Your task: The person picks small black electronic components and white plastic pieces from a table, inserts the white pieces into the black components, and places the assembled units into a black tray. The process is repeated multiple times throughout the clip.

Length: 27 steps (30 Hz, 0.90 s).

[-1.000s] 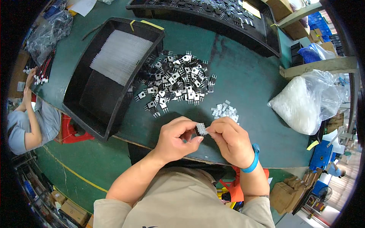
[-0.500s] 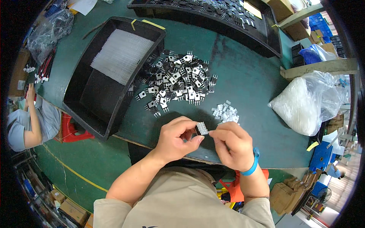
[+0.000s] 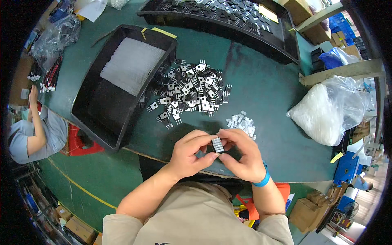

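My left hand (image 3: 191, 153) and my right hand (image 3: 245, 157) meet over the table's near edge. Pinched between their thumbs and fingers is a small stack of transistors (image 3: 218, 145), showing pale strips with dark gaps between them. Just beyond the hands, slightly right, lies a little heap of small translucent white pieces (image 3: 241, 123). Farther off spreads a loose pile of black and silver transistors (image 3: 190, 87) with metal legs. The fingers cover the sides of the held stack.
Left of the pile, a black bin (image 3: 96, 102) holds a translucent ridged sheet (image 3: 132, 65). A long black tray (image 3: 281, 45) with many dark parts stands at the back. On the right sits a plastic bag of white material (image 3: 316, 112). A person (image 3: 36, 134) sits at far left.
My right hand has closed in on the stack and now grips it together with the left. The stack has turned, showing banded pale strips instead of a bumpy white face.
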Each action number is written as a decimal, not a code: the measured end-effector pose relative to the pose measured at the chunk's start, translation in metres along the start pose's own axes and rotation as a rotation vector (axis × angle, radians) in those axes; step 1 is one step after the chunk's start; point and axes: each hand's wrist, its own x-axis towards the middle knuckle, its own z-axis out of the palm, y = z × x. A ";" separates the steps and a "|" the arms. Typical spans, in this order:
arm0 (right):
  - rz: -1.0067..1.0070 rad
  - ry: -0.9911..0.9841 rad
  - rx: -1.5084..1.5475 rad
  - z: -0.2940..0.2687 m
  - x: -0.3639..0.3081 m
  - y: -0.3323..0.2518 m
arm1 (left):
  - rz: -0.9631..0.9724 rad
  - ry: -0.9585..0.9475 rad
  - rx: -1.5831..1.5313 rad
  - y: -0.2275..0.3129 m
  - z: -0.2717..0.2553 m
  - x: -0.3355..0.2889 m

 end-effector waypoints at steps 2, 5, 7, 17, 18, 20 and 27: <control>-0.042 -0.010 -0.001 0.001 -0.001 0.004 | 0.009 -0.004 0.001 0.000 0.000 -0.001; -0.094 0.013 -0.039 0.005 0.001 0.000 | -0.018 -0.007 0.040 0.009 -0.001 -0.002; -0.122 0.033 -0.052 0.009 0.003 -0.001 | -0.039 -0.007 0.093 0.016 -0.007 -0.003; -0.277 -0.134 -0.048 0.012 0.016 -0.030 | -0.147 -0.186 0.214 0.081 -0.051 0.001; -0.274 -0.151 -0.029 0.014 0.017 -0.033 | -0.175 -0.210 0.203 0.087 -0.053 -0.001; -0.280 -0.201 -0.023 0.017 0.022 -0.039 | -0.186 -0.217 0.242 0.098 -0.062 0.000; -0.340 -0.286 -0.031 0.023 0.034 -0.050 | -0.203 -0.304 0.429 0.130 -0.076 0.013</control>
